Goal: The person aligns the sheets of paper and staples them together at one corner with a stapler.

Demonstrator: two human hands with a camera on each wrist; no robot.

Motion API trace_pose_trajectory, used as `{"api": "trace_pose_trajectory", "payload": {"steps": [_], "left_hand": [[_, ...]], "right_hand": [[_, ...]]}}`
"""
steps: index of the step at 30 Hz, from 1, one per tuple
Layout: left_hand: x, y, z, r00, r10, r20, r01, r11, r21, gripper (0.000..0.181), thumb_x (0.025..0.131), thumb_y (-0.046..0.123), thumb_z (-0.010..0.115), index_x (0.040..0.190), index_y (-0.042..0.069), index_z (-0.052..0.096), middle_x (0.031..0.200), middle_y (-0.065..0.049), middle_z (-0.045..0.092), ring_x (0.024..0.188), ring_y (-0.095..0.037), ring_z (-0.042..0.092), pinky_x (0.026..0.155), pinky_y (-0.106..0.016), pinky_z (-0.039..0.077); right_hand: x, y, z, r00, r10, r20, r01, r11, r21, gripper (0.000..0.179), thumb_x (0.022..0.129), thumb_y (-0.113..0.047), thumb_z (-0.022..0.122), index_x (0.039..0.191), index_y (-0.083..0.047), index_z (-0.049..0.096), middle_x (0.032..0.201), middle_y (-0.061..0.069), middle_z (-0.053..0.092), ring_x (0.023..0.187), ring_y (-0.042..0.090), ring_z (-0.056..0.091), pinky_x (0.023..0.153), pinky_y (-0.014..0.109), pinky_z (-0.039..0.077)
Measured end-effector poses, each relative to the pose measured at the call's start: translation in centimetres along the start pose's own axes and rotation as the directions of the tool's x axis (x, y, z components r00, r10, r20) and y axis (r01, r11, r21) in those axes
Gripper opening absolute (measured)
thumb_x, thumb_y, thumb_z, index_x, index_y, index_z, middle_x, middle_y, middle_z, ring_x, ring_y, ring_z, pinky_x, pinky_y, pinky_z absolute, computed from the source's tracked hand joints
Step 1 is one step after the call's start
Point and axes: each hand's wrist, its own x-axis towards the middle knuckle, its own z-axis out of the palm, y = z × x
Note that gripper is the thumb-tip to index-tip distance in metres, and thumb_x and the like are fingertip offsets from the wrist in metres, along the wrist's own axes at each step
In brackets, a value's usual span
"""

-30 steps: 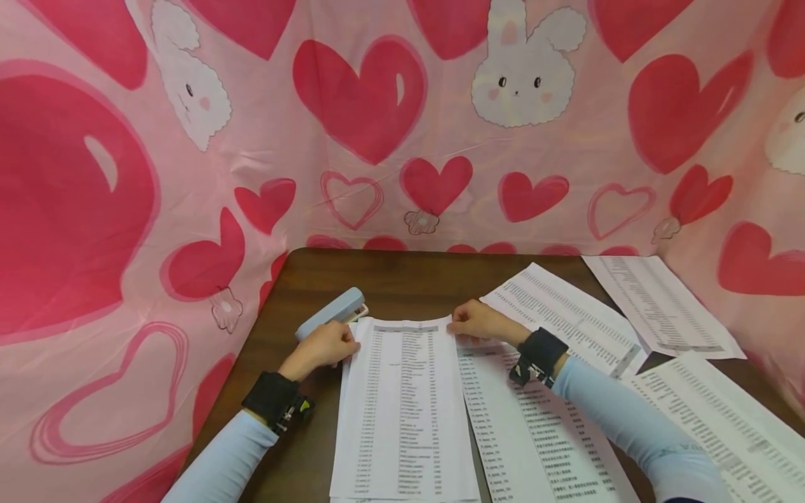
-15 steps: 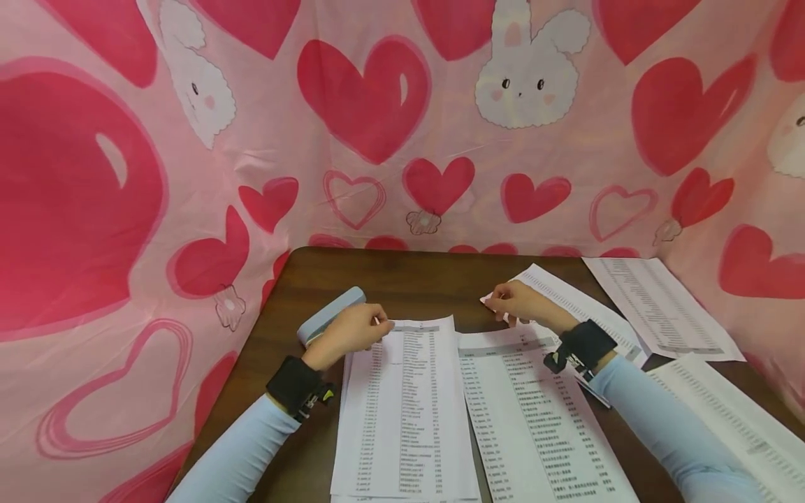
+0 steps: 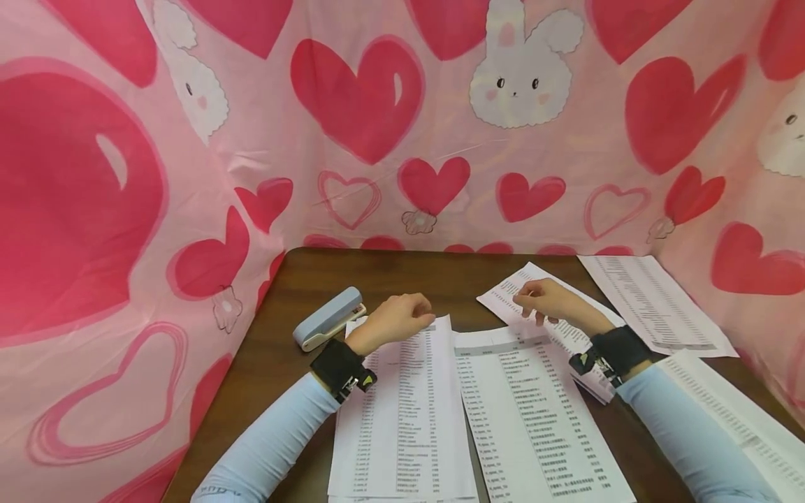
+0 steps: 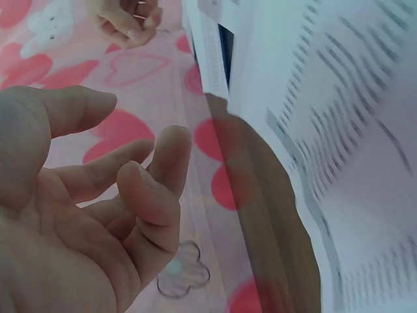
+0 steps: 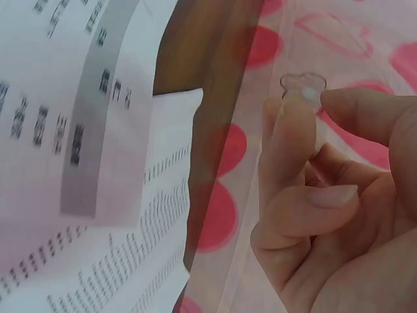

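1. Currently, the left hand [image 3: 393,323] is over the top of the left-hand papers [image 3: 402,419]; the left wrist view shows it apart from them.
2. Left fingers: loosely bent, thumb well clear of the fingertips, a wide gap, nothing held.
3. Right hand [image 3: 560,306]: above the slanted papers [image 3: 501,286], palm side down. Right fingers: loosely curled, a narrow gap between thumb and forefinger, nothing held.
4. Left-hand papers: printed in columns, lying lengthwise toward the person, more than one layer visible at the near edge.
5. Grey-headed sheet [image 3: 534,419]: just beside them on the right, its top right corner over the slanted papers.
6. Stapler [image 3: 328,318]: pale blue, lying diagonally on the dark wooden table [image 3: 428,279], just beside the upper left corner of the left-hand papers.
7. Other printed papers: a far sheet [image 3: 657,300] at back right, a near sheet [image 3: 742,426] at front right.
8. Each wrist: black band; sleeves light blue.
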Motion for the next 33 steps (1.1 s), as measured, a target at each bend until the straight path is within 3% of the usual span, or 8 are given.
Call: {"api": "trace_pose_trajectory", "payload": {"steps": [8, 12, 22, 28, 33], "left_hand": [[2.5, 2.1, 1.6, 0.998, 0.021, 0.062, -0.019, 0.999, -0.032, 0.042, 0.095, 0.035, 0.06, 0.129, 0.01, 0.06, 0.119, -0.009, 0.068, 0.106, -0.022, 0.064, 0.091, -0.041, 0.052], [3.5, 2.6, 2.7, 0.995, 0.026, 0.095, -0.026, 1.0, -0.001, 0.049, 0.095, 0.036, 0.06, 0.137, 0.01, 0.054, 0.127, -0.012, 0.063, 0.115, -0.024, 0.06, 0.096, -0.041, 0.05], [5.5, 3.4, 5.1, 0.994, 0.005, 0.113, -0.02, 0.991, 0.134, 0.038, 0.095, 0.034, 0.06, 0.125, 0.01, 0.064, 0.122, -0.005, 0.068, 0.109, -0.02, 0.063, 0.095, -0.037, 0.05], [6.2, 3.1, 6.0, 0.999, 0.019, 0.038, -0.027, 0.972, 0.235, 0.025, 0.093, 0.033, 0.06, 0.105, 0.015, 0.072, 0.108, -0.002, 0.068, 0.103, -0.023, 0.056, 0.082, -0.038, 0.05], [6.2, 3.1, 6.4, 1.0, 0.02, -0.013, -0.013, 0.923, 0.385, 0.026, 0.093, 0.038, 0.059, 0.095, 0.017, 0.074, 0.109, -0.008, 0.062, 0.107, -0.027, 0.046, 0.079, -0.036, 0.043]], "right_hand": [[-1.7, 1.9, -1.0, 1.0, 0.021, -0.004, -0.021, 1.0, 0.007, 0.039, 0.096, -0.031, 0.061, 0.115, 0.003, 0.059, 0.092, 0.022, 0.067, 0.06, 0.025, 0.06, 0.045, 0.025, 0.036], [-2.6, 3.2, -1.6, 0.998, 0.053, -0.032, -0.053, 0.998, 0.017, 0.039, 0.096, -0.031, 0.062, 0.114, 0.003, 0.06, 0.091, 0.021, 0.067, 0.06, 0.025, 0.06, 0.045, 0.025, 0.036], [-3.6, 5.7, -1.5, 0.992, 0.124, -0.024, -0.124, 0.992, 0.001, 0.036, 0.097, -0.03, 0.061, 0.115, 0.001, 0.062, 0.088, 0.012, 0.067, 0.063, 0.02, 0.058, 0.047, 0.026, 0.038], [-3.7, 6.8, -0.9, 0.992, 0.128, 0.0, -0.128, 0.991, 0.025, 0.034, 0.095, -0.033, 0.062, 0.108, -0.001, 0.065, 0.081, 0.007, 0.065, 0.06, 0.018, 0.054, 0.046, 0.025, 0.035], [-3.4, 7.5, -0.2, 0.99, 0.143, 0.014, -0.143, 0.99, 0.015, 0.032, 0.095, -0.034, 0.062, 0.105, -0.004, 0.066, 0.077, 0.005, 0.062, 0.057, 0.016, 0.051, 0.045, 0.024, 0.034]]}}
